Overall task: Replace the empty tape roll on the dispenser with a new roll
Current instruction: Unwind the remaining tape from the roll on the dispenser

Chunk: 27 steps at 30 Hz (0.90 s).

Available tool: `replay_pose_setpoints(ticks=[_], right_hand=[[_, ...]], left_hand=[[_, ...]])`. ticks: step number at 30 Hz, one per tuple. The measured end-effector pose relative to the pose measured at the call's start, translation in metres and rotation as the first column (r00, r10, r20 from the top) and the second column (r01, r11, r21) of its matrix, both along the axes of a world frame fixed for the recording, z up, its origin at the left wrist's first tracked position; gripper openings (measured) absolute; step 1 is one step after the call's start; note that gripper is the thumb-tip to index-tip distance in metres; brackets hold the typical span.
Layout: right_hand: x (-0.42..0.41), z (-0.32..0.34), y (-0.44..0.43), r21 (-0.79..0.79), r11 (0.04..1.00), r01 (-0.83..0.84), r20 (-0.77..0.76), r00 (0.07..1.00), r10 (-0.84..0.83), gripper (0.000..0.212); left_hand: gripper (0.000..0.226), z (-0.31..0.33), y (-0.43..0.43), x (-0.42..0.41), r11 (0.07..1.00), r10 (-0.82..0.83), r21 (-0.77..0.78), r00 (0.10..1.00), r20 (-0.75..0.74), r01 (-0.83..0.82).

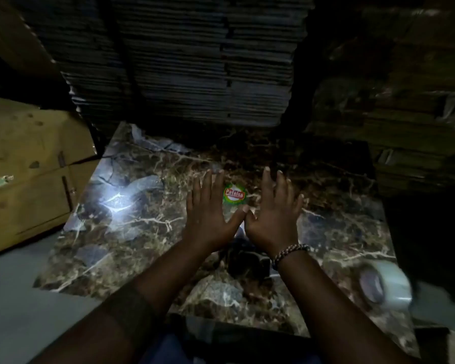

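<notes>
Both hands hover flat, palms down, above a dark marbled slab [132,232]. My left hand [210,214] has its fingers spread and holds nothing. Beside it, my right hand [273,214], with a beaded bracelet at the wrist, is open too, and the two thumbs touch. Below the hands lies a dark object [247,261], probably the tape dispenser, mostly hidden by my wrists. A clear tape roll [385,285] lies on its side at the slab's right edge, apart from both hands.
A round green and red sticker [234,193] sits on the slab between my fingers. A tall stack of flat cardboard [189,61] rises behind the slab. A brown carton [29,166] stands at the left. More stacked cardboard [405,101] fills the dark right side.
</notes>
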State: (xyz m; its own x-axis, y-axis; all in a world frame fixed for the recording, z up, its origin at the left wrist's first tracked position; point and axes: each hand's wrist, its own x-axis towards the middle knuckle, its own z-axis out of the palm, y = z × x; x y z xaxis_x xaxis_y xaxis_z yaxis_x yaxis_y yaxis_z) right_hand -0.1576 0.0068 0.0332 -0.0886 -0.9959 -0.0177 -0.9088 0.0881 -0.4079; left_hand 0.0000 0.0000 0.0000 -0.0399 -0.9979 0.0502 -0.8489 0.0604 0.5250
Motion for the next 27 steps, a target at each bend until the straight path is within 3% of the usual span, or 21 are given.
replay_pose_setpoints(ticks=[6, 11, 15, 18, 22, 27], right_hand=[[0.012, -0.050, 0.017, 0.041, 0.999, -0.003, 0.077, 0.997, 0.000, 0.095], [0.014, -0.073, 0.029, -0.076, 0.995, -0.057, 0.154, 0.986, 0.068, 0.092], [0.019, -0.092, 0.038, -0.149, 0.986, -0.074, 0.148, 0.984, 0.096, 0.091], [0.016, -0.100, 0.050, -0.182, 0.981, -0.064, 0.137, 0.987, 0.090, 0.095], [0.014, -0.112, 0.071, -0.213, 0.977, 0.004, 0.205, 0.978, 0.040, 0.099], [0.007, -0.127, 0.083, -0.161, 0.985, -0.060, 0.213, 0.973, 0.094, 0.095]], left_hand=[[0.095, -0.053, 0.013, 0.018, 0.996, -0.089, -0.014, 0.995, -0.048, 0.089], [0.098, -0.062, -0.004, 0.039, 0.950, -0.263, -0.152, 0.961, 0.082, 0.273], [0.096, -0.073, 0.009, 0.042, 0.923, -0.273, -0.248, 0.955, 0.113, 0.294], [0.095, -0.080, 0.029, 0.035, 0.942, -0.259, -0.222, 0.966, 0.000, 0.252], [0.093, -0.089, 0.061, 0.019, 0.988, -0.150, -0.028, 0.883, -0.445, 0.153], [0.080, -0.097, 0.080, 0.012, 0.975, -0.222, -0.106, 0.891, -0.397, 0.195]])
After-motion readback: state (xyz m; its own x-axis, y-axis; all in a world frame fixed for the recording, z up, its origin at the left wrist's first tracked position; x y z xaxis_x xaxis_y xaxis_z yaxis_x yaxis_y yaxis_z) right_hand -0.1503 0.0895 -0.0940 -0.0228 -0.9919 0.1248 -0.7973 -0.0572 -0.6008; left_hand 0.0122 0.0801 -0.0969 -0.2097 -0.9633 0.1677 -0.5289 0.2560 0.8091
